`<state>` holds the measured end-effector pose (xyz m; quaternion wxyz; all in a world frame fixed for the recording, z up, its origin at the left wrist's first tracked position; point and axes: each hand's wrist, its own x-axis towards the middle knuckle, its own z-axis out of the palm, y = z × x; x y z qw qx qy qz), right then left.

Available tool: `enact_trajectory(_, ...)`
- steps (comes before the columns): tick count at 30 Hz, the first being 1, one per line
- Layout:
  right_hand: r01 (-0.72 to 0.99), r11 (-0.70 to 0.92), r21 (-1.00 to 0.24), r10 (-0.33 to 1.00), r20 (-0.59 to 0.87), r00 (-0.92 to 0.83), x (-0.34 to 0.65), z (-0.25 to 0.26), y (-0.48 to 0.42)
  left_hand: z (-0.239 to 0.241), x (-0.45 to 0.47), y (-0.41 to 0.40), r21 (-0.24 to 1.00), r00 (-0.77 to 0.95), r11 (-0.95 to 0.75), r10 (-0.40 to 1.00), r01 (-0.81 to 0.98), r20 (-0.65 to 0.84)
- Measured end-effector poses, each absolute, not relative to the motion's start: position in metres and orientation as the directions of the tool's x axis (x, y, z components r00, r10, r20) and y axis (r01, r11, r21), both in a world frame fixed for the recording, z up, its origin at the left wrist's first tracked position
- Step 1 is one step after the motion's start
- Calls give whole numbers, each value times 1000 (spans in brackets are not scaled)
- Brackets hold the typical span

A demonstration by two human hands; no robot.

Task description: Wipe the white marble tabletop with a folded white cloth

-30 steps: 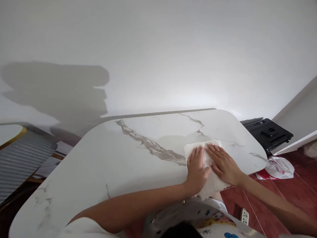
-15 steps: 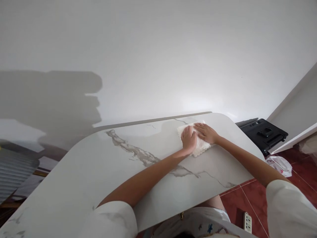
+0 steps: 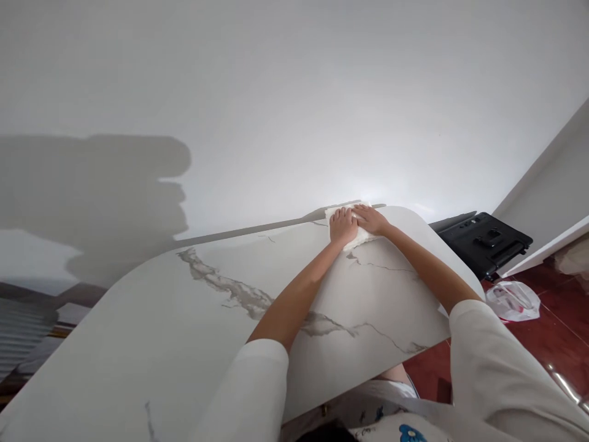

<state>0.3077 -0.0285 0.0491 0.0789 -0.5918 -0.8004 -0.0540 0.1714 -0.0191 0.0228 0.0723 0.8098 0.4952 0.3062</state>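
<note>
- White cloth (image 3: 361, 239) lies on the marbled tabletop (image 3: 151, 325) at its far edge, toward the right end; its back border reaches the edge by the wall (image 3: 276, 116). Whether cloth touches wall: cannot tell.
- Working it well (judgement): even pressure from both palms, cloth spread flat so no fold bunches under the fingers. At the edge, light force seems wise, lest the cloth slip over or knuckles meet the wall.
- Left hand (image 3: 343, 227): palm down on the cloth, fingers slightly bent and pointing at the wall; pressing, not clasping.
- Right hand (image 3: 372, 221): laid broad on the cloth, fingers angled toward the left hand, tips close beside it.
- Both arms reach well forward, converging on the cloth; the left crosses above the tabletop's grey vein.
</note>
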Motion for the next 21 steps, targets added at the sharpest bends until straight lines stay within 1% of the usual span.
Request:
enact_trajectory(5, 962, 273, 31, 945, 176, -274, 319, 46, -64, 22, 182, -51, 430, 347, -512, 845, 744, 406)
enact_trajectory(10, 959, 276, 62, 935, 215, -283, 313, 40, -124, 22, 173, -105, 447, 405, -547, 832, 708, 379)
enact_trajectory(12, 959, 276, 63, 933, 223, -283, 309, 38, -152, 22, 166, -130, 471, 427, -553, 832, 688, 354)
enact_trajectory(15, 950, 307, 56, 926, 214, -312, 301, 38, -196, 22, 153, -170, 563, 433, -501, 862, 657, 262)
enact_trajectory(18, 929, 369, 30, 907, 204, -368, 295, 40, -240, 24, 143, -212, 689, 413, -380, 902, 618, 126)
enact_trajectory(21, 907, 420, -5, 893, 178, -413, 296, 45, -276, 25, 139, -248, 785, 424, -265, 906, 560, 3)
